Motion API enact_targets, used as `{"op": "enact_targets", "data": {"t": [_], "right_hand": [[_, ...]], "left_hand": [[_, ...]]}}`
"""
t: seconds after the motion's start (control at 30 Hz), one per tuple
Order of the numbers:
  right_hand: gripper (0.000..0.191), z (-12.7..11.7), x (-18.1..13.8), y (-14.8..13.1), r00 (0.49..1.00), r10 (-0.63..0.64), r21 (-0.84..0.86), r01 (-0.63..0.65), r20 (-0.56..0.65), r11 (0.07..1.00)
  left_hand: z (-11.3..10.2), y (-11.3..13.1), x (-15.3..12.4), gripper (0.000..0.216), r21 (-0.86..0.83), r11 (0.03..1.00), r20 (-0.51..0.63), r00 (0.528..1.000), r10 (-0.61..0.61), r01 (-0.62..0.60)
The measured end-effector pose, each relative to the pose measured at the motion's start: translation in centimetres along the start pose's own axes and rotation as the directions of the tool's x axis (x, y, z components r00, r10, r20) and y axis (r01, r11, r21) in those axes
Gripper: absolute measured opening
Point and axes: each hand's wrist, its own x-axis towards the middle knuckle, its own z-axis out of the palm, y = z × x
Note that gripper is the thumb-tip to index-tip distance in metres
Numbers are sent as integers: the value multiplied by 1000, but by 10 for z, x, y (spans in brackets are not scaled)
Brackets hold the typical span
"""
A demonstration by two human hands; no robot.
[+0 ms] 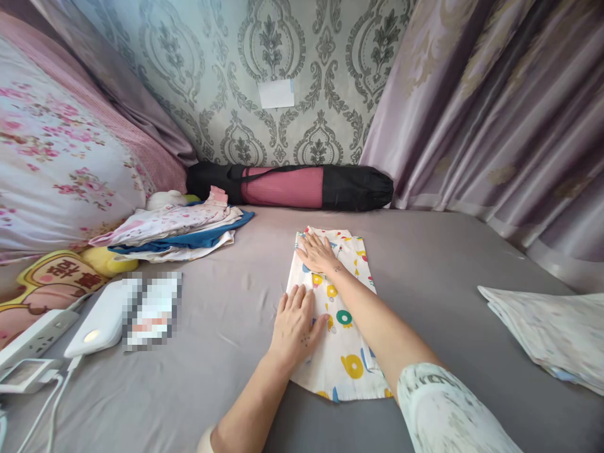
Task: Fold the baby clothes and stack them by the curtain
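A white garment (pixel 330 371) with yellow, green, blue and red prints lies on the grey sheet in front of me, its sides folded inward into a long shape. My left hand (pixel 296 324) rests flat on its left side, fingers pointing away and thumb spread over the cloth. Farther up, my right hand (pixel 318 253) is spread flat near the garment's top end, its forearm crossing over the right side. Neither hand grips the cloth. Part of the print is hidden under the hands and right forearm.
Stacked clothes (pixel 189 223) lie at the left back, and a folded pale cloth (pixel 552 333) at the right. A black and pink rolled bag (pixel 283 187) lines the wall. A power strip (pixel 38 340), cables and a white device (pixel 97 327) sit at the left.
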Motion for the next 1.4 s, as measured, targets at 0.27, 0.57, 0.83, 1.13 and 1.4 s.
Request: {"op": "enact_targets", "data": {"t": [0.27,0.57,0.83,1.13,1.4], "right_hand": [[67,-1,0,1,1000,14,30,-15,23,999],[65,-17,22,-3,999,44,32,-45,8,999],[68,11,29,0,994,75,37,-72,-84,997],[68,-6,28,2,996,86,142,-82,-20,987],[80,-13,-3,29,898,426,73,-420,-111,905]], "left_hand": [[-1,0,-1,50,-3,1000,9,1000,-17,17],[0,1,-2,55,18,999,13,1000,-26,26],[14,1,-8,90,18,999,89,995,41,-43],[2,4,-6,91,-27,1000,156,988,4,0],[2,5,-2,91,-51,997,140,989,-52,60]]}}
